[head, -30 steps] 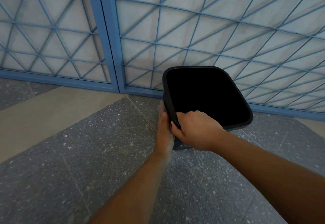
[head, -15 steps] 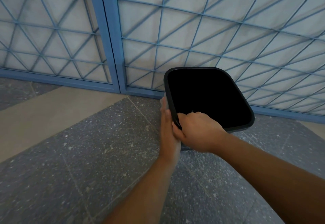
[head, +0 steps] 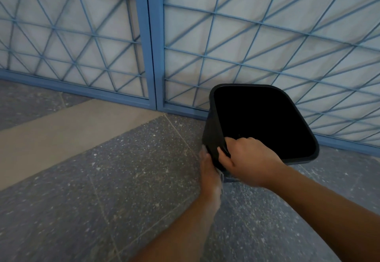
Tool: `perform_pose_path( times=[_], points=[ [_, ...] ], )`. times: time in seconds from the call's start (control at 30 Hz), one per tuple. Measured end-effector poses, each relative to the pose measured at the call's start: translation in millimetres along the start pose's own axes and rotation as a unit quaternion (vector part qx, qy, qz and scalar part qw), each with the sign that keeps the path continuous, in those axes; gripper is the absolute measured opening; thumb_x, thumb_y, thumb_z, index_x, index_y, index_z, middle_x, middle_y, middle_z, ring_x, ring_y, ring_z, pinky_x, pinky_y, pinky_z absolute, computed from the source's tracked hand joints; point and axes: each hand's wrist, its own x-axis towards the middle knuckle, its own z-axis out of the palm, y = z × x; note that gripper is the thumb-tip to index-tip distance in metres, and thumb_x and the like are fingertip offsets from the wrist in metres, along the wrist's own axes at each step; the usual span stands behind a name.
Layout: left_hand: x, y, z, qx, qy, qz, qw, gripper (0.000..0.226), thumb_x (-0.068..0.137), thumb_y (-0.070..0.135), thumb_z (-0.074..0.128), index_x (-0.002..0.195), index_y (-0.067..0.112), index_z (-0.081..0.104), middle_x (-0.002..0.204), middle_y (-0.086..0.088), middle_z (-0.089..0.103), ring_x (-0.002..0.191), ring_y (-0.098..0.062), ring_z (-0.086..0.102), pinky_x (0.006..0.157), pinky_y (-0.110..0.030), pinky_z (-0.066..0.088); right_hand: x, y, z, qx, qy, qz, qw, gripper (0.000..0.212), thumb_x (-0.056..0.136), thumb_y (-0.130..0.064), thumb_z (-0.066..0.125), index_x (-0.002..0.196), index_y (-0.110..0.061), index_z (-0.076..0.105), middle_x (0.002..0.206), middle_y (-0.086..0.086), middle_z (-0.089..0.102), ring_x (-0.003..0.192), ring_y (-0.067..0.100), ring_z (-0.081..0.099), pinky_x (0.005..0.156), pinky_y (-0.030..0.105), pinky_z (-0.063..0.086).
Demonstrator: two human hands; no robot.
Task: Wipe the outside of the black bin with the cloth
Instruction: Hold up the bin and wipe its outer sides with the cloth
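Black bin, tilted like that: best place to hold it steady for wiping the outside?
Grip the rolled rim at the near corner, from above, where the right hand already curls over it. The black bin has smooth tapering walls and no visible handle, and its open mouth faces up. That probably leaves the outer wall free for the left hand.

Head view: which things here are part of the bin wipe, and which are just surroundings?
In the job:
- black bin
- cloth, only a sliver showing under the left hand
- left hand, against the bin's outer wall
- right hand, gripping the rim

Just surroundings:
- blue lattice gate
- speckled floor
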Motion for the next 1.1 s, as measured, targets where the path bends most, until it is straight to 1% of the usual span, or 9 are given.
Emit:
perform_pose_path(
  times=[0.1,0.23,0.3,0.4,0.57,0.7,0.8,1.0,1.1],
  points=[
    [-5,13,7,0.066,-0.029,0.038,0.997,0.089,0.094,0.094,0.048,0.171,0.051,0.039,0.186,-0.002,0.031,0.173,-0.029,0.028,0.139,-0.063,0.028,1,2,-1,0.0,-0.004,0.0,1.0,0.034,0.098,-0.048,0.028,0.084,-0.02,0.043,0.065,-0.003,0.046,0.056,0.016,0.043,0.057,0.035,0.042],
    [-4,18,2,0.035,-0.045,0.01,0.998,0.104,0.096,0.092,0.052,0.175,0.026,0.039,0.18,-0.022,0.037,0.166,-0.04,0.041,0.133,-0.065,0.037,0,0,-2,-0.006,-0.001,-0.004,1.0,0.033,0.098,-0.047,0.028,0.085,-0.02,0.041,0.064,-0.004,0.04,0.059,0.018,0.042,0.058,0.034,0.038],
    [-1,28,8,0.018,-0.029,0.009,0.999,0.075,0.109,0.076,0.044,0.175,0.041,0.036,0.181,-0.008,0.041,0.165,-0.028,0.045,0.135,-0.057,0.039,0,0,-2,-0.009,-0.001,-0.003,1.0,0.033,0.099,-0.047,0.028,0.085,-0.02,0.042,0.063,-0.004,0.039,0.059,0.018,0.042,0.058,0.033,0.037],
    [-9,33,16,0.058,-0.055,0.085,0.993,0.076,0.094,0.093,0.05,0.165,0.067,0.039,0.187,0.01,0.026,0.173,-0.016,0.027,0.139,-0.054,0.03,1,2,-1,-0.008,-0.005,-0.003,1.0,0.034,0.098,-0.047,0.027,0.085,-0.02,0.044,0.064,-0.004,0.043,0.057,0.016,0.042,0.058,0.033,0.038],
    [11,16,-1,0.015,-0.034,0.007,0.999,0.076,0.108,0.075,0.04,0.175,0.039,0.038,0.179,-0.01,0.045,0.16,-0.027,0.052,0.132,-0.059,0.044,-2,0,-3,-0.004,-0.006,-0.003,1.0,0.032,0.098,-0.047,0.028,0.083,-0.021,0.04,0.063,-0.004,0.039,0.059,0.018,0.041,0.06,0.033,0.037],
    [1,36,14,0.057,-0.062,0.064,0.994,0.067,0.109,0.076,0.04,0.172,0.054,0.036,0.186,0.006,0.029,0.172,-0.018,0.031,0.139,-0.054,0.031,-1,1,-2,-0.003,-0.002,-0.006,1.0,0.034,0.098,-0.046,0.028,0.086,-0.02,0.046,0.065,-0.002,0.048,0.059,0.017,0.047,0.059,0.034,0.042],
    [4,31,8,0.048,-0.04,0.056,0.997,0.055,0.123,0.05,0.028,0.177,0.038,0.034,0.183,-0.004,0.037,0.166,-0.022,0.043,0.137,-0.054,0.037,-2,1,-3,0.002,-0.003,-0.006,1.0,0.033,0.098,-0.046,0.029,0.085,-0.02,0.045,0.066,-0.002,0.048,0.059,0.018,0.047,0.061,0.035,0.045],
    [1,42,17,0.086,-0.044,0.096,0.991,0.063,0.107,0.072,0.036,0.168,0.057,0.041,0.186,0.01,0.03,0.173,-0.014,0.026,0.142,-0.048,0.024,-1,1,-2,0.001,-0.006,-0.006,1.0,0.034,0.098,-0.046,0.029,0.087,-0.02,0.047,0.07,0.0,0.053,0.061,0.018,0.051,0.064,0.037,0.049],
    [8,30,5,0.057,-0.041,0.052,0.996,0.066,0.111,0.07,0.034,0.174,0.05,0.033,0.185,0.001,0.032,0.169,-0.023,0.037,0.138,-0.056,0.034,-3,0,-2,0.002,-0.003,-0.008,1.0,0.032,0.098,-0.046,0.029,0.086,-0.021,0.044,0.068,-0.001,0.051,0.06,0.017,0.049,0.06,0.034,0.044]
  ],
)
